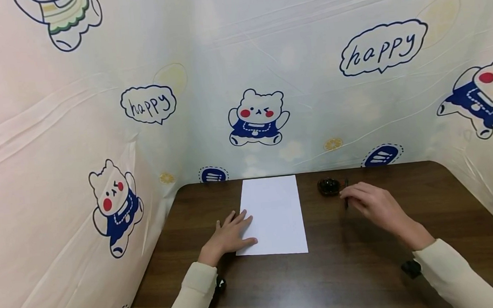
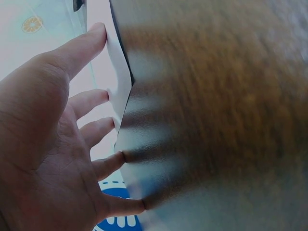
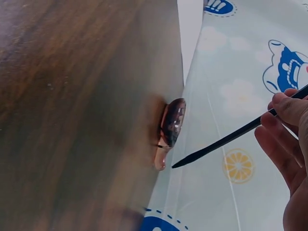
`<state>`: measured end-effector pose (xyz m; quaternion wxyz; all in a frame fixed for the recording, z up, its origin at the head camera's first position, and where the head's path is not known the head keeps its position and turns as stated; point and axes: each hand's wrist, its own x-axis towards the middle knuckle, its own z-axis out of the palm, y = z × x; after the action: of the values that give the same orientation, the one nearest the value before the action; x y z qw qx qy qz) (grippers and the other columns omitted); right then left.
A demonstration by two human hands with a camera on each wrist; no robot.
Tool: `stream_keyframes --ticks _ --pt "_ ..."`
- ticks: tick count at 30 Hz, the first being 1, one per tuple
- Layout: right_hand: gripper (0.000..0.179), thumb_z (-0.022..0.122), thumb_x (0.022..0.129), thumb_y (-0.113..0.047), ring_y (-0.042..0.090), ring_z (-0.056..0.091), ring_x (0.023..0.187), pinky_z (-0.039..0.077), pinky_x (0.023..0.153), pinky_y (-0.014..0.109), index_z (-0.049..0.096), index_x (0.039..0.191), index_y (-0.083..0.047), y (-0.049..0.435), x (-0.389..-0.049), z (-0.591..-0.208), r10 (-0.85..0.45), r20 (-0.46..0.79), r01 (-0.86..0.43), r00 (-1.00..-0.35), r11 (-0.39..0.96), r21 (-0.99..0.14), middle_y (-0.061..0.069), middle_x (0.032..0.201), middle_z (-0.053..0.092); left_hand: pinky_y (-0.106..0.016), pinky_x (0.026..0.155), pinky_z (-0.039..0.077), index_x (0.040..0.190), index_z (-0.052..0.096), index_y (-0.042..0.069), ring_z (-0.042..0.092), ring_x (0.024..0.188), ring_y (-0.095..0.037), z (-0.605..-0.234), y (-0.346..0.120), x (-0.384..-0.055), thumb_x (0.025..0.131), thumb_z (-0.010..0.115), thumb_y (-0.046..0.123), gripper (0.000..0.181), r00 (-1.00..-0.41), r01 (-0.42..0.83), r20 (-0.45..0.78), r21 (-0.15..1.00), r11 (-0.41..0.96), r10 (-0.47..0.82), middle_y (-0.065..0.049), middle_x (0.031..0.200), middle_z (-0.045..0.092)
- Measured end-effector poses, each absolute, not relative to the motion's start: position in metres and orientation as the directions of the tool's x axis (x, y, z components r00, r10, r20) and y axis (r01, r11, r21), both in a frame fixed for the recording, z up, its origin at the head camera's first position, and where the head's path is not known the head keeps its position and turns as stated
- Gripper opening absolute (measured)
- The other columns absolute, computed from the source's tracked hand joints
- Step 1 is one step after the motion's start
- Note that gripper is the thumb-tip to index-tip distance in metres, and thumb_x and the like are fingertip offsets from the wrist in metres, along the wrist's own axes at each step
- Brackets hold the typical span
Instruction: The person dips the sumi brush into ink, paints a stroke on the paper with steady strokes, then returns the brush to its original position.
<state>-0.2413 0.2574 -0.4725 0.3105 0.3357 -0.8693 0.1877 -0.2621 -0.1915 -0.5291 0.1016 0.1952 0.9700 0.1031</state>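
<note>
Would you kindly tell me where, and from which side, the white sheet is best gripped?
I'd probably pinch the near right corner of the white sheet, coming from the right: it is thin, with that corner uncovered, while the left hand lies across its left edge.

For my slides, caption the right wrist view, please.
Right hand holding a black stick near a glossy dark object on the table.
</note>
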Motion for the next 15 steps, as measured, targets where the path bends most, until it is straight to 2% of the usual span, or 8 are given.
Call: stream_keyframes --ticks 8,15 --pt "0.033 0.078 0.078 -0.003 0.006 0.064 0.093 0.053 0.068 0.03 0.074 0.104 -0.022 0.255 -0.245 -0.463 -0.434 0.7 -0.687 -0.568 0.717 -0.113 -0.007 0.104 0.072 -0.08 0.105 0.014 0.152 0.037 0.025 0.016 0.151 -0.039 -0.529 -0.191 -0.262 0.086 0.059 0.065 0.081 -0.901 0.362 -0.158 0.242 0.9 0.404 -0.003 0.164 0.024" --pt "0.032 0.078 0.077 -0.001 0.007 0.064 0.09 0.052 0.067 0.029 0.074 0.104 -0.019 0.253 -0.247 -0.455 -0.42 0.724 -0.693 -0.547 0.712 -0.11 -0.007 0.1 0.073 -0.08 0.106 0.013 0.153 0.036 0.025 0.016 0.151 -0.039 -0.528 -0.191 -0.262 0.086 0.059 0.065 0.081 -0.901 0.36 -0.161 0.242 0.901 0.403 -0.003 0.164 0.023"
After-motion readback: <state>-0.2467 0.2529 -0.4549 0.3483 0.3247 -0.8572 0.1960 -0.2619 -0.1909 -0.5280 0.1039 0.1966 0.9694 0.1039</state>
